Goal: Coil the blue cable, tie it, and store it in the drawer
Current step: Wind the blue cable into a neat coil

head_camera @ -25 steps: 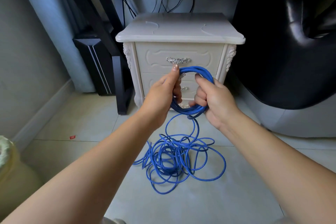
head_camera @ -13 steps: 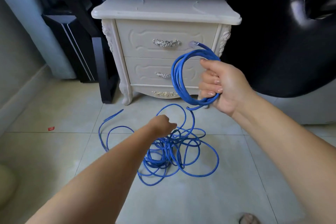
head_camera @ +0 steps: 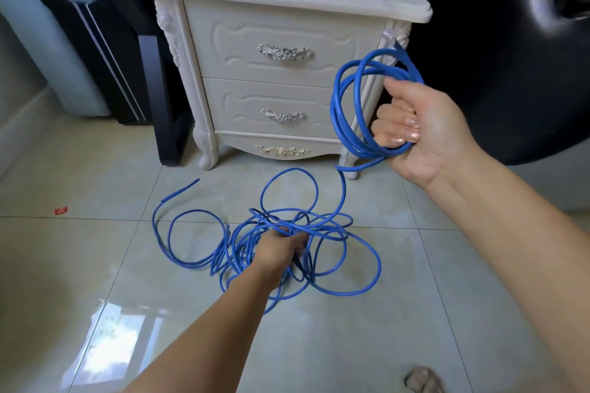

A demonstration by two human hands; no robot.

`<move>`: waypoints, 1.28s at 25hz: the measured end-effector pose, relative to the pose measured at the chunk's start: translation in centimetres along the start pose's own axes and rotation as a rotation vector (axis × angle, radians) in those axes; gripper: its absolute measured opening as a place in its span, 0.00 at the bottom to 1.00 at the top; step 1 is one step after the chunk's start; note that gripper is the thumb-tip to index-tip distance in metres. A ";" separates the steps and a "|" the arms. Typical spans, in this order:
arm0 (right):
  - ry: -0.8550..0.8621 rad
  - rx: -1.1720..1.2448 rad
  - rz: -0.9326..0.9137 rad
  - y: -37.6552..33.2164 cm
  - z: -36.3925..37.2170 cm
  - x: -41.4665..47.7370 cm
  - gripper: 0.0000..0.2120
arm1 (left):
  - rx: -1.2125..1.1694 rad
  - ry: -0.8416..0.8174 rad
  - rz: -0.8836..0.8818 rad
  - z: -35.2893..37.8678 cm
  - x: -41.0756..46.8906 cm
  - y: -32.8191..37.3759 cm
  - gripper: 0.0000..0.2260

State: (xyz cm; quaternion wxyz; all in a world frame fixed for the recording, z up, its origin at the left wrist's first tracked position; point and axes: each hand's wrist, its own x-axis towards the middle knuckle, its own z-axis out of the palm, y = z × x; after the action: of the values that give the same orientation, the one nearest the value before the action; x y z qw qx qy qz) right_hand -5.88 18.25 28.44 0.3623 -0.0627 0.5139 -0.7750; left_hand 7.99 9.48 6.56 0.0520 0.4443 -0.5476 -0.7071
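Observation:
My right hand [head_camera: 418,128] grips a small coil of the blue cable [head_camera: 346,112], held upright in front of the right side of a cream nightstand [head_camera: 281,25]; a clear plug sticks up at the coil's top. From the coil the cable drops to a loose tangle [head_camera: 357,252] on the tiled floor. My left hand [head_camera: 282,246] is down in the middle of that tangle, fingers closed around strands. The nightstand's upper drawer [head_camera: 223,51] and lower drawer [head_camera: 236,105] are both closed, each with a silver handle.
A black desk leg and a dark computer case [head_camera: 105,51] stand left of the nightstand. A large black chair [head_camera: 510,41] fills the right side. A small red scrap [head_camera: 60,210] lies on the floor at left. A sandalled foot [head_camera: 424,380] shows at the bottom.
My left hand let go of the coil and dropped to the tangle on the floor, closing on strands. My right hand moved the coil rightward. The view came closer to the nightstand.

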 end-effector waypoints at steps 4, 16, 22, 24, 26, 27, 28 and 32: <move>0.159 -0.207 -0.116 0.3 -2.1 1.2 0.18 | -0.199 -0.111 -0.037 -1.4 -0.6 1.4 0.06; 0.319 -0.716 -0.263 2.0 -3.0 2.5 0.08 | 0.494 -0.111 0.073 -2.5 -2.7 10.7 0.18; 0.357 -0.849 -0.371 1.6 -1.9 1.8 0.11 | 0.654 -0.028 0.204 -3.8 -4.5 14.2 0.17; 0.356 -0.959 -0.435 1.3 -1.3 1.3 0.14 | 0.605 -0.010 0.229 -4.2 -4.7 14.6 0.14; 0.343 -1.071 -0.462 1.2 -0.9 0.7 0.15 | 0.524 -0.016 0.212 -4.3 -4.7 14.7 0.10; 0.331 -1.092 -0.443 1.3 -0.8 0.5 0.15 | 0.437 -0.024 0.189 -4.2 -4.6 14.6 0.08; 0.315 -1.082 -0.403 1.6 -0.8 0.5 0.13 | 0.327 -0.032 0.153 -4.0 -4.8 14.6 0.05; 0.292 -0.989 -0.224 2.1 -1.0 0.7 0.06 | 0.011 -0.179 0.025 -4.0 -4.8 14.9 0.05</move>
State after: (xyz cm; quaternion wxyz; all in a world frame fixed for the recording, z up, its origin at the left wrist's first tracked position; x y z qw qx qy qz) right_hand -5.81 18.07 25.97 0.1291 -0.1721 0.8535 -0.4747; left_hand 7.47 3.39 21.55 0.0092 0.3728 -0.5593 -0.7404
